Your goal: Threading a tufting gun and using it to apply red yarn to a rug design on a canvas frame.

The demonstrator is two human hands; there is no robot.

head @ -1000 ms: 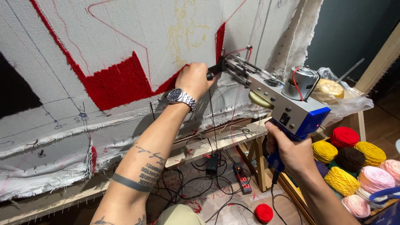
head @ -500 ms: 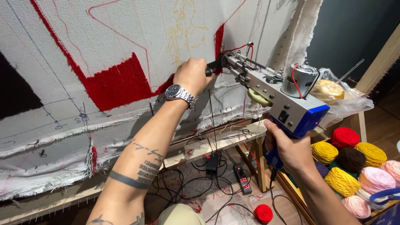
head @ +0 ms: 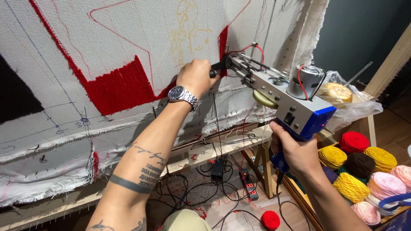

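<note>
Hands are both gripping the silver and blue metal tufting gun (head: 282, 98): your left hand (head: 196, 77) is closing around its black front handle against the stretched white backing cloth (head: 64, 47), beside red tufted yarn (head: 120, 87), while your right hand (head: 295, 152) is clamping the blue rear grip.
</note>
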